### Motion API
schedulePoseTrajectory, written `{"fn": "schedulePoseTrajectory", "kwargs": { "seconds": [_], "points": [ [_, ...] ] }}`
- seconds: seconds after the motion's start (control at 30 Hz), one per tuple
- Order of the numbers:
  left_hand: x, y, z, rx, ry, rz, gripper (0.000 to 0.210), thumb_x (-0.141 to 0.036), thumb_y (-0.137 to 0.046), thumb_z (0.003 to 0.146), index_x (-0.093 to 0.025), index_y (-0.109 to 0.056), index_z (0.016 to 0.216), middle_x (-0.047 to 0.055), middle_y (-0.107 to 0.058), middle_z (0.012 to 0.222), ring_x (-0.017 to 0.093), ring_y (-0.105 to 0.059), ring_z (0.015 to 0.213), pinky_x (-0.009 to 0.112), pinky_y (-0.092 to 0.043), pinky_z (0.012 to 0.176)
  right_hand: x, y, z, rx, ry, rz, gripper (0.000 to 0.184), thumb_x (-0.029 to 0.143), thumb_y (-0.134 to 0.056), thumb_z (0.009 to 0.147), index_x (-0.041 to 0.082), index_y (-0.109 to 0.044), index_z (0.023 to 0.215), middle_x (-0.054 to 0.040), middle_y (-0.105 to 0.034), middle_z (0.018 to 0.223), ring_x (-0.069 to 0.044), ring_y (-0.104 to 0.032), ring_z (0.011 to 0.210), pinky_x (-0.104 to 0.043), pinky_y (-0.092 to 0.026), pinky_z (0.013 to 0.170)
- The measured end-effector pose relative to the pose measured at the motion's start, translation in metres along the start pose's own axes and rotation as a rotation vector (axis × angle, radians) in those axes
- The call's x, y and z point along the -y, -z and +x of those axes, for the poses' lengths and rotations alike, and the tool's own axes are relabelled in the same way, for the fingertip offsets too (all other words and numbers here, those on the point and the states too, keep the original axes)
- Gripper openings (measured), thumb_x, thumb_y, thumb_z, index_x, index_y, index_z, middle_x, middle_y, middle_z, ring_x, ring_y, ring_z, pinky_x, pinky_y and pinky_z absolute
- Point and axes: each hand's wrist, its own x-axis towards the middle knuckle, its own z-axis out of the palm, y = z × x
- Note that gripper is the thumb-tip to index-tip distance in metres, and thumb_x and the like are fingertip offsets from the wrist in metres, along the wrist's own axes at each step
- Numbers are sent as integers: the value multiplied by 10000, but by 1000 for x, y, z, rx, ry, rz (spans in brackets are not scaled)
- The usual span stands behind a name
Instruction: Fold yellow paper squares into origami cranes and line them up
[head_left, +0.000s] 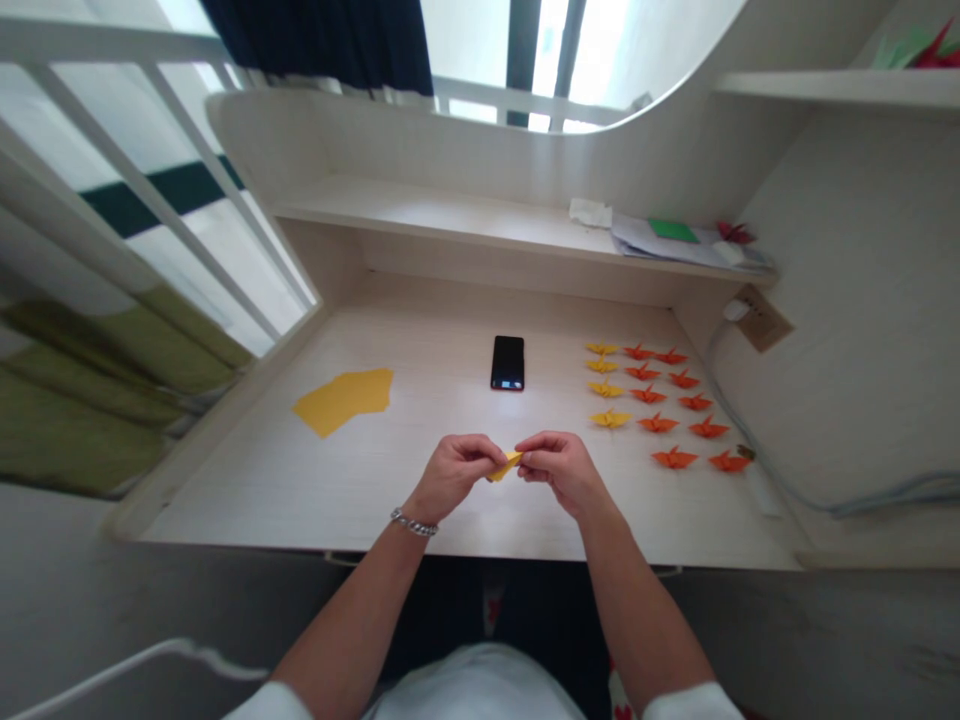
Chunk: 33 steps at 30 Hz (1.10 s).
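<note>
Between my two hands, above the front part of the desk, is a small folded piece of yellow paper (505,467). My left hand (466,468) pinches its left side between thumb and fingers. On the other side, my right hand (559,467) grips the right end with its fingertips. Part of the paper is hidden behind the fingers. Flat yellow paper sheets (345,398) lie overlapped on the left of the desk. To the right stand rows of folded paper cranes, a column of yellow cranes (609,419) beside two columns of orange cranes (658,424).
A black phone (508,362) lies beyond my hands on the desk (442,310). The back shelf (450,213) bears papers and a green square (673,231). A cable (787,495) and wall socket (759,318) are at the right; a white railing (157,170) stands left.
</note>
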Motion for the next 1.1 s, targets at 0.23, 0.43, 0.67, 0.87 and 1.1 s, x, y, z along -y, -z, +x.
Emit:
{"fn": "schedulePoseTrajectory", "kwargs": {
  "seconds": [0.23,0.43,0.67,0.87,1.1],
  "points": [
    [7,1,2,-4,3,-25,56,-161,-691,735,-134,-713,691,29,-628,651,121,-560,617,239,-440,593,-1,-1,1,-6,-45,50,185,147,-733,575,113,-735,757,-66,-692,575,-139,-643,527,-212,-521,520],
    [15,-1,4,-31,54,-107,59,-180,-710,719,-138,-701,678,20,-624,636,112,-550,596,228,-437,561,1,2,2,-21,-66,43,178,143,-713,583,109,-733,756,-70,-690,573,-148,-645,527,-222,-524,519],
    [19,1,6,-29,84,-108,43,-176,-709,712,-137,-703,693,19,-631,631,107,-552,589,218,-441,549,3,3,0,30,-71,5,219,280,-710,653,129,-727,811,-77,-714,676,-143,-644,567,-244,-510,554],
    [17,0,5,-14,137,-50,61,-191,-710,703,-131,-712,715,35,-663,657,118,-583,605,218,-461,553,-4,-5,3,2,-7,-184,240,338,-773,616,130,-719,721,-13,-636,547,-91,-538,482,-208,-411,483],
    [18,3,2,4,236,-97,178,-169,-659,719,-127,-733,875,91,-716,815,174,-655,731,273,-530,644,-12,-3,4,-41,29,-216,249,352,-762,617,124,-715,707,-15,-624,532,-85,-484,445,-216,-351,442]
  ]
}}
